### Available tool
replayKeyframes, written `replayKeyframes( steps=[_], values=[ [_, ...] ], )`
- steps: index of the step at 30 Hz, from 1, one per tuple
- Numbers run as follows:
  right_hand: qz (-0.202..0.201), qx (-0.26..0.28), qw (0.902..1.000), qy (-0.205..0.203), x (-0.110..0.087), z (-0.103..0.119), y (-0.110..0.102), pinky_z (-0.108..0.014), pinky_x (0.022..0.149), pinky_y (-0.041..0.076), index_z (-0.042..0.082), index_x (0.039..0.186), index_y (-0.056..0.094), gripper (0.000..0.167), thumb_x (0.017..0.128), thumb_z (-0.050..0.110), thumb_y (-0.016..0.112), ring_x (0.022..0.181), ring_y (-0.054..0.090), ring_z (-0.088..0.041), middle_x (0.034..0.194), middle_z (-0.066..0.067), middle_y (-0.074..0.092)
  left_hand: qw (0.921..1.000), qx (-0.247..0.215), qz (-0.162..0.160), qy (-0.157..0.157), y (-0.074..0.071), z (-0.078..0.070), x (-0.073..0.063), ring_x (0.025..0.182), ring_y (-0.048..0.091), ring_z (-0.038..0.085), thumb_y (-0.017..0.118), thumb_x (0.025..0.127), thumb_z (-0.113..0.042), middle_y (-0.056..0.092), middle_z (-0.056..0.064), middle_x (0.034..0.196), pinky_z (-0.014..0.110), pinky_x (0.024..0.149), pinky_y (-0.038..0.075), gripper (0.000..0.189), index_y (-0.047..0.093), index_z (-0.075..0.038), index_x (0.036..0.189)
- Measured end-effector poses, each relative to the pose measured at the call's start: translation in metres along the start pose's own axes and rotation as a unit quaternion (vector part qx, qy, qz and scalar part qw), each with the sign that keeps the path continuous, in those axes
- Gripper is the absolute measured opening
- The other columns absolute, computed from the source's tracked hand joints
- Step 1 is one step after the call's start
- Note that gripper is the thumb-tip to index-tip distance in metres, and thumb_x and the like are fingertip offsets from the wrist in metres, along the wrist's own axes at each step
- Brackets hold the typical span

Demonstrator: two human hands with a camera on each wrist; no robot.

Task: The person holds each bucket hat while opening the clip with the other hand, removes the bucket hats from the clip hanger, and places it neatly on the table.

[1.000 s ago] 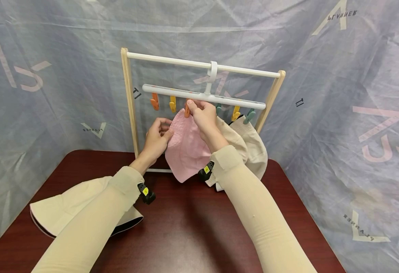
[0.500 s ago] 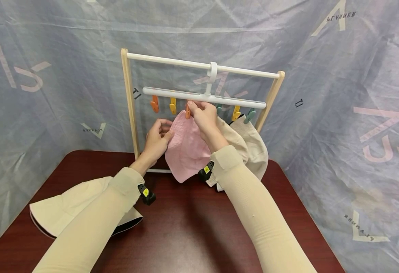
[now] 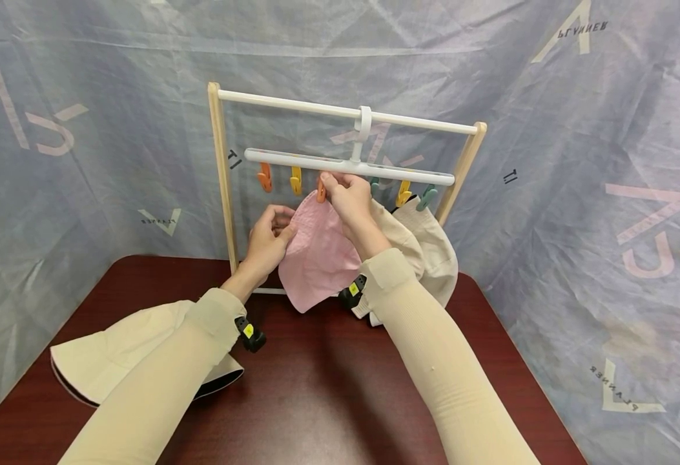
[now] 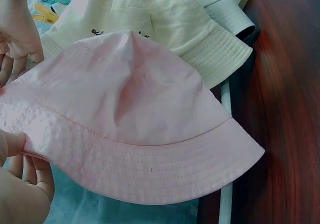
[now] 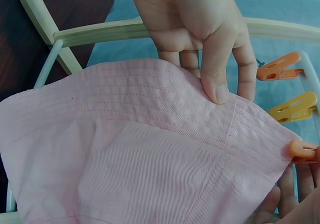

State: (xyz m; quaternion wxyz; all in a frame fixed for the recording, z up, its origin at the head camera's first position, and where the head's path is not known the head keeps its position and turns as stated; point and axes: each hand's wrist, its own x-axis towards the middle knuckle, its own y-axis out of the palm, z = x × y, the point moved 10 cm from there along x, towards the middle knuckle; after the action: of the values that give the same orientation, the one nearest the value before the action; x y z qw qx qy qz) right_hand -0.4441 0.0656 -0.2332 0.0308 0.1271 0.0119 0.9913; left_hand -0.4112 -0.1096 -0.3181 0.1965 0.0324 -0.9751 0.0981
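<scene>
A pink bucket hat point(image 3: 316, 252) hangs beneath the white clip hanger point(image 3: 305, 161), its brim edge in an orange clip point(image 5: 302, 151). My left hand point(image 3: 267, 242) pinches the brim between thumb and fingers, as the right wrist view shows closely. At the clip, my right hand point(image 3: 348, 200) has its thumb and fingers on the orange handles and pinches them. Behind my right forearm hang two cream bucket hats, the nearer cream hat point(image 4: 175, 19) overlapped by the pink one and the farther cream hat point(image 3: 435, 252) held by yellow and green clips.
The hanger hooks over the top bar of a wooden-sided rack point(image 3: 217, 142). An orange clip point(image 3: 265, 177) and a yellow clip point(image 3: 296, 181) hang bare at its left end. Another cream hat point(image 3: 124, 349) lies on the dark red table point(image 3: 293, 400), partly under my left forearm.
The pink hat's lower part has swung slightly left. Both hands keep their places on the brim and the clip, with only tiny shifts.
</scene>
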Motion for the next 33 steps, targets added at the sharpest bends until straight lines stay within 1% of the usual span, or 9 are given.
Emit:
replayKeyframes(
  steps=[3,10,15,17,23,28,33],
  values=[
    [0.0,0.0,1.0,0.001,0.0,-0.001,0.0,-0.024,0.084,0.056,-0.004,0.12,0.075,0.025,0.106,0.016,0.068,0.089,0.068,-0.011,0.11,-0.015,0.077,1.0,-0.005,-0.001,0.0,0.0,0.001,-0.001,0.097,0.065,0.023,0.065,0.107,-0.013,0.069,0.012,0.118,0.028,0.073,0.05,0.026,0.061,-0.014,0.133],
    [0.004,-0.01,0.9999,-0.003,-0.002,0.0,-0.001,-0.024,0.08,0.052,-0.002,0.115,0.076,0.023,0.106,0.018,0.068,0.083,0.065,-0.014,0.088,-0.002,0.07,0.9997,-0.025,-0.003,0.0,-0.001,0.001,-0.005,0.098,0.066,0.025,0.064,0.107,-0.012,0.068,0.014,0.119,0.026,0.075,0.051,0.026,0.06,-0.012,0.133],
    [-0.001,-0.028,0.9995,-0.01,-0.002,0.0,-0.002,-0.024,0.083,0.052,-0.001,0.115,0.077,0.024,0.106,0.019,0.069,0.084,0.066,-0.014,0.089,-0.002,0.071,0.9994,-0.034,-0.004,-0.003,-0.002,0.004,-0.006,0.097,0.066,0.024,0.065,0.107,-0.011,0.069,0.015,0.119,0.026,0.075,0.051,0.026,0.06,-0.011,0.133],
    [-0.003,-0.035,0.9993,-0.007,-0.002,0.0,-0.003,-0.024,0.082,0.052,0.001,0.116,0.077,0.024,0.106,0.02,0.069,0.087,0.067,-0.014,0.092,-0.001,0.073,0.9994,-0.036,-0.003,-0.004,-0.003,0.005,-0.006,0.097,0.065,0.025,0.065,0.107,-0.012,0.068,0.015,0.12,0.026,0.075,0.051,0.027,0.059,-0.011,0.133],
    [-0.006,-0.042,0.9991,0.002,-0.003,-0.001,-0.004,-0.025,0.083,0.053,0.003,0.117,0.078,0.023,0.106,0.021,0.07,0.093,0.069,-0.015,0.102,-0.005,0.076,0.9992,-0.038,0.001,-0.008,-0.004,0.008,-0.008,0.096,0.064,0.024,0.064,0.108,-0.013,0.067,0.017,0.121,0.025,0.074,0.051,0.029,0.058,-0.01,0.135],
    [-0.004,-0.048,0.9988,-0.003,-0.004,0.001,-0.004,-0.026,0.089,0.055,0.002,0.12,0.077,0.025,0.106,0.021,0.069,0.098,0.07,-0.015,0.11,-0.009,0.078,0.9986,-0.052,0.002,-0.009,-0.005,0.009,-0.011,0.095,0.064,0.023,0.064,0.108,-0.011,0.066,0.016,0.121,0.025,0.074,0.051,0.028,0.057,-0.008,0.135],
    [0.001,-0.042,0.9991,-0.003,-0.003,0.001,-0.003,-0.028,0.094,0.056,0.001,0.121,0.076,0.026,0.106,0.02,0.068,0.101,0.07,-0.015,0.113,-0.012,0.078,0.9979,-0.064,0.003,-0.012,-0.006,0.01,-0.013,0.095,0.063,0.021,0.063,0.108,-0.009,0.065,0.016,0.121,0.024,0.075,0.051,0.028,0.057,-0.007,0.134]
  ],
)
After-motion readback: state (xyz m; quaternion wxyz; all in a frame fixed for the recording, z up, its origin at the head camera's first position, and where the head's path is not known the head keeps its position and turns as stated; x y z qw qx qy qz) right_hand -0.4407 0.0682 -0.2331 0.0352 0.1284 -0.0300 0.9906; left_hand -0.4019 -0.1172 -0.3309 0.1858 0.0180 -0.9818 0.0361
